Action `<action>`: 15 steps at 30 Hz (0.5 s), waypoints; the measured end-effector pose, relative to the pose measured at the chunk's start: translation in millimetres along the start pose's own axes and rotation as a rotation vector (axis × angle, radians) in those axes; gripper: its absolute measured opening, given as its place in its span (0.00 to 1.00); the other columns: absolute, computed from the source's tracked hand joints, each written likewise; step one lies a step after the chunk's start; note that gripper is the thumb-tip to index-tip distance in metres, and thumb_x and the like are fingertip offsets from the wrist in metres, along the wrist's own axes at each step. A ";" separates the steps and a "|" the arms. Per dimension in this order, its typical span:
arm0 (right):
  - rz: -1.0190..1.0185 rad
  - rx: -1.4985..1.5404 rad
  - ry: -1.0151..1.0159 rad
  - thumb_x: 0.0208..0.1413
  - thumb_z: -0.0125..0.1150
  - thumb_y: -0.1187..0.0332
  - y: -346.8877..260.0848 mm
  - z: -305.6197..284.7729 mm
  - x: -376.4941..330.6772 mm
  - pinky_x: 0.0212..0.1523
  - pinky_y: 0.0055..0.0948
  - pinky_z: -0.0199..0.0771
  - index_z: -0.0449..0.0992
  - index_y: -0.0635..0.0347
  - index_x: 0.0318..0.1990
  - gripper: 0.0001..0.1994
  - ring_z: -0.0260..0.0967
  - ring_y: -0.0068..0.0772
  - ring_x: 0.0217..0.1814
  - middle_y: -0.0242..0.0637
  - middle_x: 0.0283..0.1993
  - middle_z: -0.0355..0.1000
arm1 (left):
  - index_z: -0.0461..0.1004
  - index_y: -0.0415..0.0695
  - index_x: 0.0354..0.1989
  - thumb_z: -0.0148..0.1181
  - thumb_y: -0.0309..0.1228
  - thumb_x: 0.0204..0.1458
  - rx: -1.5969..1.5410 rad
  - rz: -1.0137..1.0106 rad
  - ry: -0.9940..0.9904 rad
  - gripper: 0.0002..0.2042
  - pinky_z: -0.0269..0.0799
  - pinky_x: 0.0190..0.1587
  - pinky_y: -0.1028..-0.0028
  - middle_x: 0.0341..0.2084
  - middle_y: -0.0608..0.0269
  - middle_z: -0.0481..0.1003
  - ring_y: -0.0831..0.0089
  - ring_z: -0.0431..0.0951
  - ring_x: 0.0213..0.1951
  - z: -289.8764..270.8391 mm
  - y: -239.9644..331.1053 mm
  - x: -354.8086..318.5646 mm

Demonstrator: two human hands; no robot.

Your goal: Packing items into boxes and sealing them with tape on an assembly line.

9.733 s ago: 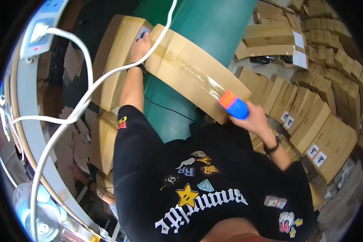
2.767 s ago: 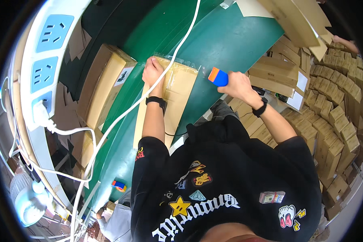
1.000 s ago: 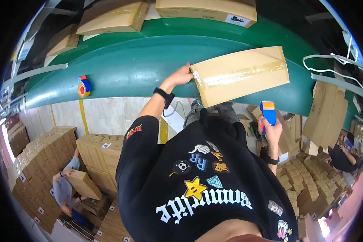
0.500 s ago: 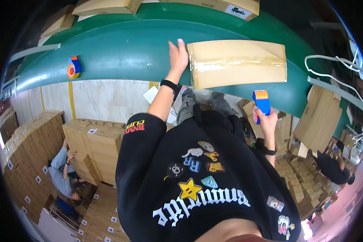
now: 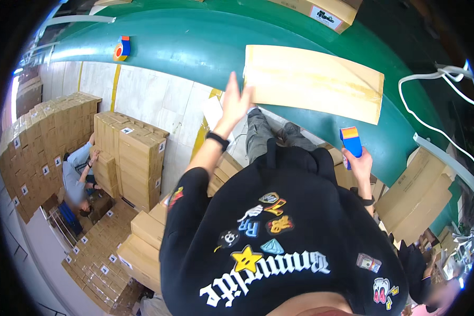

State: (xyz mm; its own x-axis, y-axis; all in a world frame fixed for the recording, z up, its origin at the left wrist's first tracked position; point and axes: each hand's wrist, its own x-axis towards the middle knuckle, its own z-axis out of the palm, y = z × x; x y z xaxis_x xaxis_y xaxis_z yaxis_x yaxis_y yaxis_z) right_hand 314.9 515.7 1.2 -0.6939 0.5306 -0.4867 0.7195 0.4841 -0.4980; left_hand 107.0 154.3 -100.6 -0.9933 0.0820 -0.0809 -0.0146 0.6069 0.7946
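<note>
A long tan cardboard box [image 5: 313, 84] lies on the green work surface [image 5: 195, 45], with clear tape along its top. My left hand [image 5: 237, 104] is at the box's left end, fingers stretched out and thumb apart. It seems to touch that end, though the exact contact is hard to see. Near the surface's front edge, my right hand [image 5: 359, 164] is closed around a blue tape dispenser [image 5: 352, 141] with an orange top end. The dispenser is apart from the box. Part of its body is hidden by my fingers.
A second tape dispenser [image 5: 122, 48] lies far left on the surface. Another carton [image 5: 321, 11] sits at the back. White cable [image 5: 405, 105] loops at the right, above flattened cardboard [image 5: 413, 189]. Lower left, a person [image 5: 79, 176] crouches holding a box among stacked cartons [image 5: 129, 152].
My view has turned and shifted. The box now sits more slanted, its right end nearer me. My left hand stays by its left end; my right hand still holds the tape dispenser.
</note>
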 end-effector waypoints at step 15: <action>-0.029 -0.014 0.021 0.38 0.72 0.50 40.0 -7.8 18.2 0.32 0.33 0.73 0.75 0.66 0.29 0.25 0.75 0.35 0.27 0.43 0.24 0.75 | 0.63 0.38 0.57 0.39 0.59 0.58 -1.126 -1.165 0.024 0.34 0.60 0.59 0.52 0.54 0.49 0.69 0.50 0.67 0.56 30.9 26.6 -6.3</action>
State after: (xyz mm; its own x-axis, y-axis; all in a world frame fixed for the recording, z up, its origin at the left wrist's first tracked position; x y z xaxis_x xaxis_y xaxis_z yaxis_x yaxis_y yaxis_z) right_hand 331.3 550.2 -22.0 -0.7139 0.5308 -0.4567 0.6994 0.5094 -0.5013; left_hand 116.4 194.4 -97.4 -0.3855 -0.0023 -0.9227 -0.7823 -0.5294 0.3282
